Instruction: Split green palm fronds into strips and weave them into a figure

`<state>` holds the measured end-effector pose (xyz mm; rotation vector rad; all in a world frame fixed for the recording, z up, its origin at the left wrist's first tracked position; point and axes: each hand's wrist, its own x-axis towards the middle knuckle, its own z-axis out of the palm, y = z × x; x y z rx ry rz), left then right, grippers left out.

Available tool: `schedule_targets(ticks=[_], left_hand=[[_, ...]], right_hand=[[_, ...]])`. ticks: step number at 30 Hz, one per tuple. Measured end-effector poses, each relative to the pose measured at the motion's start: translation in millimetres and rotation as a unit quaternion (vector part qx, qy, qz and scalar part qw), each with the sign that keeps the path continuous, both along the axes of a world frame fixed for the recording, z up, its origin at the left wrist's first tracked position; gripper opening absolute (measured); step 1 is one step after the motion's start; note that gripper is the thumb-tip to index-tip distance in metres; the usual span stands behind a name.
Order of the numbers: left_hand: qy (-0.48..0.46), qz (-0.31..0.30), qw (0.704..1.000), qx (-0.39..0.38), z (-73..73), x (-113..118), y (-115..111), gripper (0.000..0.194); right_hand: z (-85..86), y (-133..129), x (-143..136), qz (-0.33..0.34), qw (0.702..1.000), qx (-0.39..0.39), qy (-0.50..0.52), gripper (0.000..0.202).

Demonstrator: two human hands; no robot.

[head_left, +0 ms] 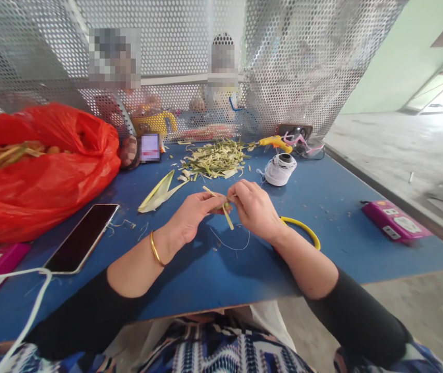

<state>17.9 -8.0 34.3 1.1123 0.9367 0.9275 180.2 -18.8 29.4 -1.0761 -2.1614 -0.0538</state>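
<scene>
Two bare hands are held close together above the blue bench (190, 282). Pale leaf strip (228, 219) is pinched in the fingers of the left hand (190, 215); the fingers of the right hand (255, 207) are pressed together beside it, what is gripped there can't be told. Fine thread (238, 249) is looped on the bench below; any link to the strip can't be made out. Step in hand is judged as fine two-handed fingertip work on the strip. Steady left pinch, small right-hand motion and light tension seem called for. Leaf scraps (215, 159) are piled beyond, near thread spool (277, 173).
</scene>
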Motion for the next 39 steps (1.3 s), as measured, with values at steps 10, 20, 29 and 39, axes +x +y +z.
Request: schedule_targets(ticks=[10,20,29,39], left_hand=[[-0.006,0.018,1.000,-0.011,0.5,-1,1,0.011],[0.029,-0.036,0.999,0.021,0.6,-6,7,0.011],[0.213,0.012,0.937,0.277,2.7,-8,2,0.005],[0.016,-0.024,1.000,0.013,0.6,-7,6,0.008]], right_hand=[[2.5,3,4,0.020,1.000,0.001,-0.022,0.020],[7.3,5,10,0.057,0.996,-0.024,-0.061,0.024],[-4.1,5,-4,0.014,0.868,-0.421,0.262,0.033],[5.3,1,3,0.098,0.978,-0.106,0.152,0.012]])
